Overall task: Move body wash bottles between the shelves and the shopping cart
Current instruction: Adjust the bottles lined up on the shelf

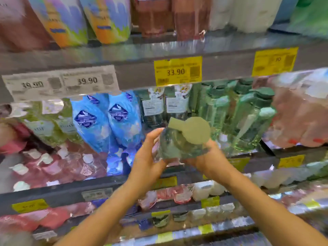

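The body wash bottle [179, 144], clear greenish with a flat olive pump cap facing the camera, is held between both hands in front of the middle shelf, its long axis running away from the viewer toward the shelf. The left hand [148, 157] and right hand [211, 160] each curl fingers round its sides, about equally near. Beyond it, under the yellow price tag [178, 71], stand matching green bottles [246, 118].
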`<action>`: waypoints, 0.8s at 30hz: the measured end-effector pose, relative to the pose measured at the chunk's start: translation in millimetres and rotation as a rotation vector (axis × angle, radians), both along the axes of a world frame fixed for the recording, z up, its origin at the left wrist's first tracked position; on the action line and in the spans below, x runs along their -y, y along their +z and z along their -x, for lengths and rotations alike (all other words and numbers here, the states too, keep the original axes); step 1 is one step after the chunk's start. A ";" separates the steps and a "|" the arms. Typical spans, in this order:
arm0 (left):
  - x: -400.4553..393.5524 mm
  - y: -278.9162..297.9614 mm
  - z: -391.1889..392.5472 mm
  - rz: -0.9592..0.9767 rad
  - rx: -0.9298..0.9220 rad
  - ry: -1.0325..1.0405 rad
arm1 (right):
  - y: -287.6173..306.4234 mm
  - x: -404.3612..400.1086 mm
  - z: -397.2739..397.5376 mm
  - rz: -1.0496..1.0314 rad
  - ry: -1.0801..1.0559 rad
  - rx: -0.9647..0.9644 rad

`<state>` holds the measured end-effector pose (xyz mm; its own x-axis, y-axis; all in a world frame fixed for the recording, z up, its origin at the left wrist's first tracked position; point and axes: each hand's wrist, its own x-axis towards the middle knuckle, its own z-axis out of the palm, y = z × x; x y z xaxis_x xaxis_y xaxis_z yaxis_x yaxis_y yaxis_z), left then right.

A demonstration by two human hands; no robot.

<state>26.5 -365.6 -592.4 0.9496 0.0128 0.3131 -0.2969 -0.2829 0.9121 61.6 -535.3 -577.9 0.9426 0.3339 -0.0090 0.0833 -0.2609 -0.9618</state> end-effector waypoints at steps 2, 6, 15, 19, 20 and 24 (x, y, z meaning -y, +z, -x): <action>-2.1 -14.4 -8.2 0.000 0.015 0.013 | -11.5 -5.9 -10.5 0.002 0.012 -0.009; -5.9 -28.4 -18.4 0.054 0.029 0.020 | -20.5 -11.3 -26.3 0.033 0.020 0.080; -8.0 -31.6 -53.4 0.156 -0.079 0.040 | -33.8 -14.3 -54.3 -0.028 -0.062 0.025; -8.9 -36.5 -69.7 0.149 -0.120 0.049 | -50.8 -19.7 -59.0 0.008 -0.138 0.051; -10.7 -40.3 -69.9 0.114 -0.133 0.045 | -53.3 -19.7 -59.7 0.030 -0.151 0.053; -9.3 -52.7 -64.0 -0.016 -0.116 0.212 | -62.5 -24.5 -65.6 0.039 -0.202 0.069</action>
